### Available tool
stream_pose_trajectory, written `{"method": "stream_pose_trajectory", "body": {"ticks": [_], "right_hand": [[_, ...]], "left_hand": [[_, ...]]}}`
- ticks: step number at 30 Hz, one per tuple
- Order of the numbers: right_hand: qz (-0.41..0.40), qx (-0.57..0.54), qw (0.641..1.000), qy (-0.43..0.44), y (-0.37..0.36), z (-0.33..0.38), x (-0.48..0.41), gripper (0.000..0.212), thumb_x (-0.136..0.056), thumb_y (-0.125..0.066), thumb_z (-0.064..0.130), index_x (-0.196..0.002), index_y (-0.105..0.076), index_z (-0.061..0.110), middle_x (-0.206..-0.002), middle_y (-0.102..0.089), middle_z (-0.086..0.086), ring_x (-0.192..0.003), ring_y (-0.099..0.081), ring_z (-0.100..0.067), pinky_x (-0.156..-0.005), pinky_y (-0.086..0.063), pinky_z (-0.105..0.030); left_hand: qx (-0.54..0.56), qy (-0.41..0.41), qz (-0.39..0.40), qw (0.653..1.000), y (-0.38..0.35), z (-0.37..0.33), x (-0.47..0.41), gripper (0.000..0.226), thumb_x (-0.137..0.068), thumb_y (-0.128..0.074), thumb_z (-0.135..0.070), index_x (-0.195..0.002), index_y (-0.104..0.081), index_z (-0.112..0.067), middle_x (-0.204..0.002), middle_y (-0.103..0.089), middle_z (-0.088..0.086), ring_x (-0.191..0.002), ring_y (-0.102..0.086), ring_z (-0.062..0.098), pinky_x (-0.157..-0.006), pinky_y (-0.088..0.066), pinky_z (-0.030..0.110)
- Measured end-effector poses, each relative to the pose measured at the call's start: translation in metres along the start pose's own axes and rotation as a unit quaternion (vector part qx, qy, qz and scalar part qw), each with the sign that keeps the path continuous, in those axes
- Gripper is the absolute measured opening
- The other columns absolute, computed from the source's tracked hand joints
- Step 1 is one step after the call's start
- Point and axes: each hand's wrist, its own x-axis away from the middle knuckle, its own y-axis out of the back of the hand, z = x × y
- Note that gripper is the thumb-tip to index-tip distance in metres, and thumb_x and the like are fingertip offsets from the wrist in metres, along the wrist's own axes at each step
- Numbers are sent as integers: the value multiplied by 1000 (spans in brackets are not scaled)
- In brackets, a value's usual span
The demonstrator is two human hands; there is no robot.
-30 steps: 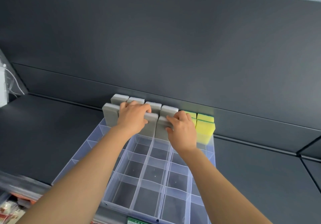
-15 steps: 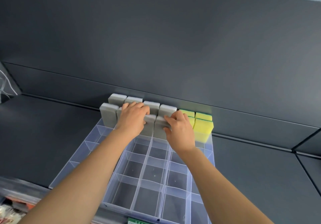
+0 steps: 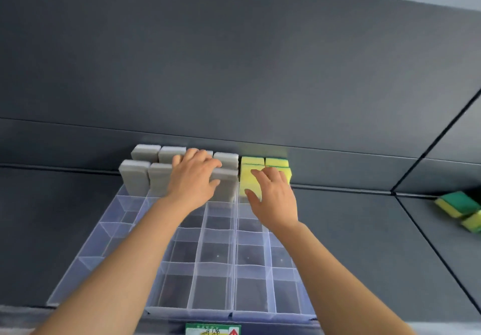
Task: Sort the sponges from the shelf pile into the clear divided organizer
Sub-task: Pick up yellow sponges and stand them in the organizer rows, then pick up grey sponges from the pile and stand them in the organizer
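The clear divided organizer (image 3: 197, 312) lies on a dark shelf (image 3: 359, 251), and both of the person's forearms reach over it toward its far end. The left hand (image 3: 194, 180) lies on top of the grey sponges (image 3: 134, 178), which stand upright in two rows in the farthest compartments. Its fingers are spread and nearly straight across their tops, with the thumb against the front of the sponge on its right. I count seven grey sponges in sight: two in each row to the left of that hand, one in each row to its right, and a sliver past its fingertips. Whether an eighth sits under the palm I cannot tell. The right hand (image 3: 273, 195) is open with its fingers apart and holds nothing. It is up against the four yellow sponges (image 3: 247, 182), which stand two by two just beyond its fingers; I cannot tell whether it touches them. Far to the right of that hand, two loose yellow-and-green sponges (image 3: 456, 204) lie on the shelf, well apart from the organizer. Below both wrists, a green-and-white label (image 3: 212, 329) shows at the near edge.
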Motion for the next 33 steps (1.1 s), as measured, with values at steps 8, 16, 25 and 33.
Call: {"method": "stream_pose_trajectory", "body": {"ticks": [8,16,25,33], "right_hand": [[-9,81,991,-108,41,-68,50,45,-89,-58,32,-130,-50,16,-133,-50,-3,-123,-42,-26,-97,-35,-33],[6,121,973,-196,93,-165,125,50,-92,-55,35,-137,-40,19,-143,-39,-4,-133,-31,-24,-104,-30,-33],[31,143,955,-258,157,-275,207,43,-88,-54,31,-129,-47,19,-134,-44,-3,-128,-34,-24,-100,-33,-32],[48,152,946,-281,202,-366,248,49,-89,-57,35,-134,-45,21,-139,-42,-4,-130,-32,-25,-102,-32,-34]], "left_hand": [[30,-143,15,989,-19,-88,-5,34,-84,-61,-20,-117,-59,-18,-124,-55,-4,-121,-43,18,-96,-33,33],[14,-230,58,971,-40,-205,-4,34,-89,-58,-27,-121,-52,-18,-125,-51,-2,-122,-41,18,-98,-38,32],[23,-261,81,962,-63,-356,18,33,-91,-55,-28,-123,-50,-21,-124,-48,-4,-120,-41,17,-97,-36,29],[52,-280,86,955,-81,-463,14,35,-91,-56,-25,-125,-51,-20,-126,-50,-2,-120,-43,18,-99,-38,31]]}}
